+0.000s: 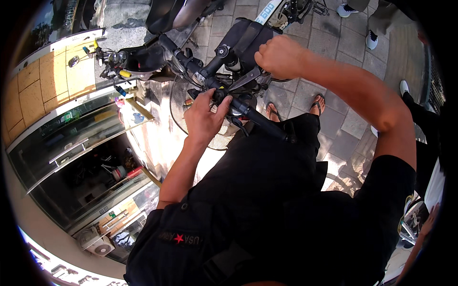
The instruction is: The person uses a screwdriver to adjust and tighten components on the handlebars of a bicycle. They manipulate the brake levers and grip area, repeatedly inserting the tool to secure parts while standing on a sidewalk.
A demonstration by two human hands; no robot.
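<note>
A black bicycle handlebar [260,121] runs diagonally across the middle, with a stem [220,55] and a brake lever [245,78] near it. My left hand [205,117] grips the bar at the clamp and lever area, fingers wrapped around it. My right hand [280,56] is closed in a fist on a small part just above the brake lever, next to a black bag [248,35] on the frame. What the right hand holds is hidden by its fingers.
A wire fan grille [183,107] stands below the bar. A second bike's handlebar with yellow parts [121,71] lies to the left. Glass shopfront [71,143] at left. Other people's shoes [371,39] on the paving at top right; my sandalled feet [317,105] below.
</note>
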